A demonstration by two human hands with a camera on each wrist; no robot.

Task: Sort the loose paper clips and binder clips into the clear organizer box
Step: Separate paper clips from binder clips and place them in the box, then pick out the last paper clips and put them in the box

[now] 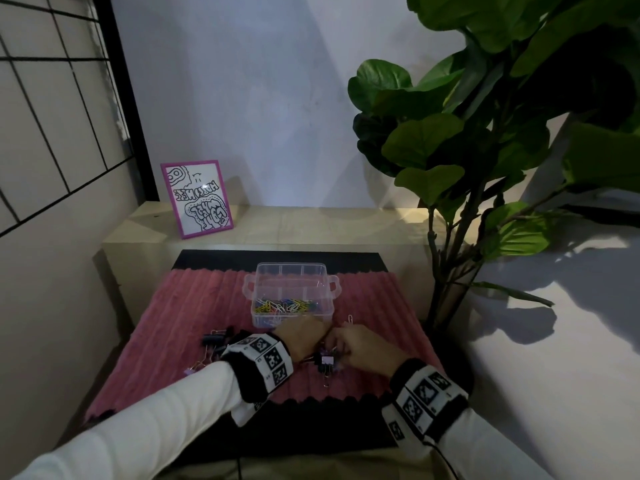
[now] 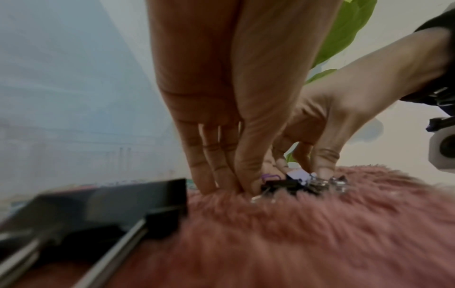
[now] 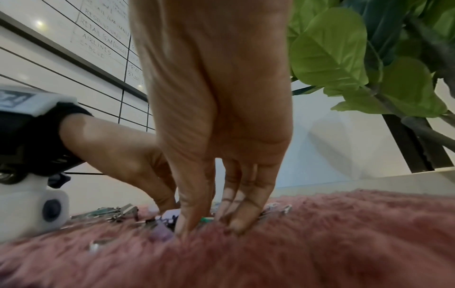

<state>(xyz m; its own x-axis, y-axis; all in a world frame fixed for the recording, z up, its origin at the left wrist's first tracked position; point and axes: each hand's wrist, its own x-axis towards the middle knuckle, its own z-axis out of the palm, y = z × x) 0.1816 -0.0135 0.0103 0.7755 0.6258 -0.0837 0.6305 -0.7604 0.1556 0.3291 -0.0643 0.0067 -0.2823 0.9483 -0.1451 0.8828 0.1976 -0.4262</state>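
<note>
two hands meet over a small heap of binder clips (image 1: pixel 325 361) near the front edge of the pink shaggy mat (image 1: pixel 194 306). we see our left hand (image 1: pixel 302 332) pointing down, fingers straight and close together, their tips (image 2: pixel 209 175) pressed into the pile just beside the black and lilac clips. our right hand (image 1: pixel 360 344) comes in from the other side, fingertips (image 3: pixel 187 220) bunched narrow among the same clips; whether it has one pinched we cannot tell.

the clear organizer box (image 1: pixel 291 295) stands open toward the mat's back edge, with coloured paper clips (image 1: pixel 282 305) in its front compartment. one paper clip (image 1: pixel 350 319) lies loose on the mat just right of the box. more binder clips (image 1: pixel 216 339) lie scattered toward the mat's left side.

behind the mat a pink-framed drawing (image 1: pixel 196 198) leans on a pale shelf, and a big-leaved plant (image 1: pixel 485 116) rises at the right.
</note>
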